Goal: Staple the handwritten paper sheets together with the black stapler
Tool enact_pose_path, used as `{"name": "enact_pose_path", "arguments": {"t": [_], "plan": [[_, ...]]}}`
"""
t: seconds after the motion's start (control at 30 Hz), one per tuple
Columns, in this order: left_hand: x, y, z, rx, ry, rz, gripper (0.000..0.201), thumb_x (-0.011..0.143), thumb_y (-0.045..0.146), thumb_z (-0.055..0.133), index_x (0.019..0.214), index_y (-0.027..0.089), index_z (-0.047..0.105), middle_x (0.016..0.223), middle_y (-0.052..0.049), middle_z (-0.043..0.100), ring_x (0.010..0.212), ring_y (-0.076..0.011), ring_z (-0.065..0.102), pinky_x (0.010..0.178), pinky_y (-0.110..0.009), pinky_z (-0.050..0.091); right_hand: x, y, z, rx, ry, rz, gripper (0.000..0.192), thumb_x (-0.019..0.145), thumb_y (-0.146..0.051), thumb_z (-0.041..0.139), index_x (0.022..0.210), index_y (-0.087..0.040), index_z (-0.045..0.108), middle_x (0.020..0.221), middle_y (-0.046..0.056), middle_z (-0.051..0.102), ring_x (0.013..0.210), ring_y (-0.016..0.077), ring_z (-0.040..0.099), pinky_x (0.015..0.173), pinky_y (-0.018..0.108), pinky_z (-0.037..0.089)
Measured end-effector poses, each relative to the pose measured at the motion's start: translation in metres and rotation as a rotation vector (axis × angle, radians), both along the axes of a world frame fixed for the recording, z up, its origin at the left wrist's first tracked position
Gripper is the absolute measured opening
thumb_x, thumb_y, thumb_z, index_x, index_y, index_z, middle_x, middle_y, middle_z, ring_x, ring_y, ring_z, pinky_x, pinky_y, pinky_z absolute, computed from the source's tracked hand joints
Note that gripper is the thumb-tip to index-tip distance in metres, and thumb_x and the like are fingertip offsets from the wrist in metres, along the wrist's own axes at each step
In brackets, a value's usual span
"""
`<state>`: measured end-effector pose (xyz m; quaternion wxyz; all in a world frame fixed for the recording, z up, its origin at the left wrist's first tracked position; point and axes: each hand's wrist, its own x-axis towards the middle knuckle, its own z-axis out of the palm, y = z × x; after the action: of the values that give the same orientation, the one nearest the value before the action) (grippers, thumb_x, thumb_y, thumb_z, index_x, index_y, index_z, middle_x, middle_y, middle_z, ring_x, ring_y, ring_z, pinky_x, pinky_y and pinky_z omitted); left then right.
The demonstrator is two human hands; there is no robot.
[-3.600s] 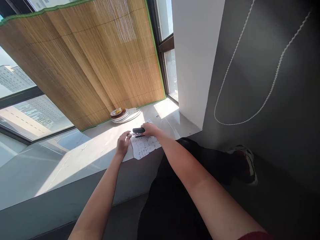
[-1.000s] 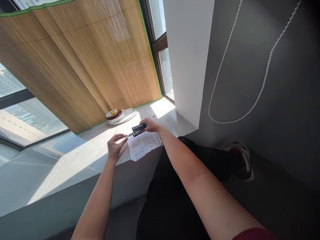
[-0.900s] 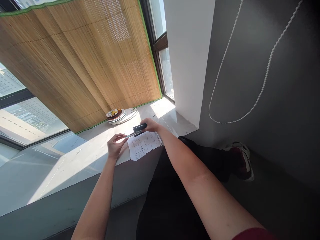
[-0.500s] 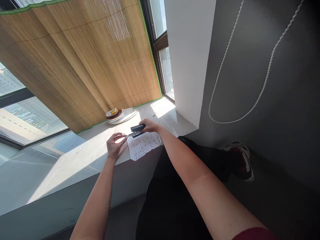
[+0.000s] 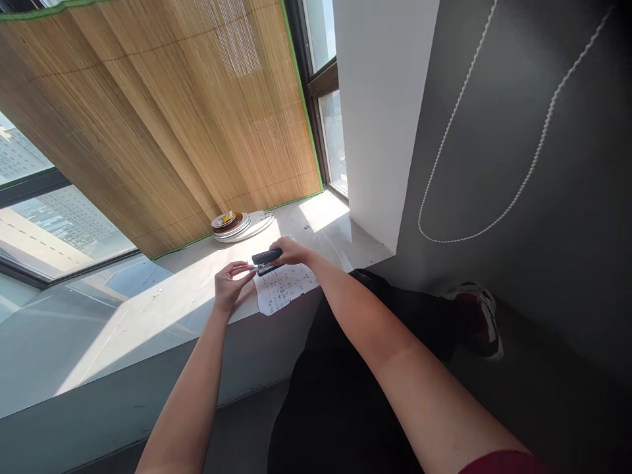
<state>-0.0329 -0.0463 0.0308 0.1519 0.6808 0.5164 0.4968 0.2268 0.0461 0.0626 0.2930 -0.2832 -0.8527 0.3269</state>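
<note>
At 8 o'clock from the dark stapler [image 5: 267, 256], the left hand [image 5: 228, 287] pinches a small silver piece [image 5: 255, 269], thumb and fingertips together. Stacked plates [image 5: 239, 229] sit toward 10 on the sill [image 5: 187, 296]. The stapler's nose now meets those fingertips, less silver showing than a second ago, suggesting the piece is sliding in. Written paper [image 5: 284, 289] lies at 5; at 2, the right hand [image 5: 290, 251] clamps the stapler's rear.
</note>
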Motion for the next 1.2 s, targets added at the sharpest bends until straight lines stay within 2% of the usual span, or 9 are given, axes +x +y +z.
{"name": "enact_pose_path", "arguments": {"t": [0.33, 0.57, 0.63, 0.8, 0.93, 1.03, 1.1, 1.2], "plan": [[-0.005, 0.004, -0.003, -0.008, -0.05, -0.004, 0.064, 0.067, 0.063, 0.103, 0.106, 0.019, 0.079, 0.103, -0.015, 0.085, 0.1, -0.0369, 0.086, 0.093, -0.054, 0.073, -0.007, -0.006, 0.001, 0.022, 0.026, 0.026, 0.01, 0.077, -0.013, 0.086, 0.079, -0.014, 0.077, 0.078, 0.0, 0.07, 0.076, 0.0155, 0.06, 0.072, 0.027, 0.041], [-0.007, 0.008, -0.004, 0.005, -0.078, -0.021, 0.065, 0.06, 0.061, 0.106, 0.102, 0.02, 0.077, 0.092, -0.01, 0.083, 0.085, -0.0336, 0.085, 0.081, -0.049, 0.073, -0.008, -0.007, 0.001, -0.003, 0.057, 0.096, 0.012, 0.075, -0.013, 0.085, 0.08, -0.015, 0.075, 0.079, -0.001, 0.07, 0.078, 0.0167, 0.061, 0.072, 0.028, 0.042], [-0.007, 0.008, -0.003, 0.022, -0.052, -0.026, 0.064, 0.062, 0.06, 0.105, 0.104, 0.021, 0.077, 0.095, -0.01, 0.084, 0.089, -0.0336, 0.085, 0.085, -0.05, 0.072, -0.009, -0.006, 0.0, 0.008, 0.064, 0.133, 0.012, 0.075, -0.014, 0.086, 0.082, -0.016, 0.075, 0.081, -0.001, 0.07, 0.08, 0.0167, 0.061, 0.074, 0.028, 0.043], [-0.005, 0.007, -0.001, 0.07, 0.03, -0.084, 0.062, 0.068, 0.063, 0.102, 0.109, 0.023, 0.078, 0.113, -0.013, 0.083, 0.113, -0.0369, 0.081, 0.101, -0.052, 0.067, -0.011, 0.0, -0.005, 0.106, 0.055, 0.225, 0.013, 0.076, -0.017, 0.087, 0.085, -0.017, 0.077, 0.086, -0.001, 0.071, 0.088, 0.0179, 0.061, 0.079, 0.028, 0.044], [-0.004, 0.007, -0.002, 0.023, 0.057, -0.15, 0.066, 0.065, 0.063, 0.103, 0.112, 0.024, 0.078, 0.118, -0.013, 0.082, 0.117, -0.0371, 0.079, 0.099, -0.051, 0.067, -0.011, 0.0, -0.008, 0.118, 0.011, 0.276, 0.015, 0.076, -0.016, 0.088, 0.088, -0.017, 0.079, 0.09, 0.0, 0.073, 0.09, 0.0185, 0.061, 0.08, 0.029, 0.045], [-0.005, 0.009, -0.003, 0.018, 0.083, -0.11, 0.065, 0.068, 0.067, 0.099, 0.11, 0.023, 0.076, 0.116, -0.012, 0.082, 0.114, -0.0359, 0.079, 0.102, -0.053, 0.065, -0.009, -0.003, -0.005, 0.134, 0.011, 0.245, 0.015, 0.076, -0.016, 0.089, 0.087, -0.018, 0.079, 0.09, 0.0, 0.074, 0.092, 0.0196, 0.062, 0.083, 0.03, 0.046], [-0.006, 0.011, -0.004, 0.029, 0.099, -0.035, 0.059, 0.077, 0.069, 0.092, 0.109, 0.023, 0.076, 0.113, -0.011, 0.083, 0.112, -0.0345, 0.079, 0.104, -0.054, 0.063, -0.004, -0.003, -0.003, 0.152, 0.046, 0.183, 0.015, 0.078, -0.017, 0.09, 0.089, -0.019, 0.08, 0.092, 0.001, 0.076, 0.094, 0.0206, 0.063, 0.086, 0.032, 0.047], [-0.005, 0.011, -0.006, 0.025, 0.147, 0.059, 0.045, 0.096, 0.065, 0.075, 0.112, 0.023, 0.076, 0.117, -0.011, 0.083, 0.115, -0.0333, 0.077, 0.103, -0.053, 0.062, 0.007, 0.001, -0.002, 0.145, 0.12, -0.038, 0.017, 0.083, -0.016, 0.088, 0.098, -0.02, 0.081, 0.099, 0.004, 0.078, 0.102, 0.0241, 0.065, 0.094, 0.036, 0.049]]}}
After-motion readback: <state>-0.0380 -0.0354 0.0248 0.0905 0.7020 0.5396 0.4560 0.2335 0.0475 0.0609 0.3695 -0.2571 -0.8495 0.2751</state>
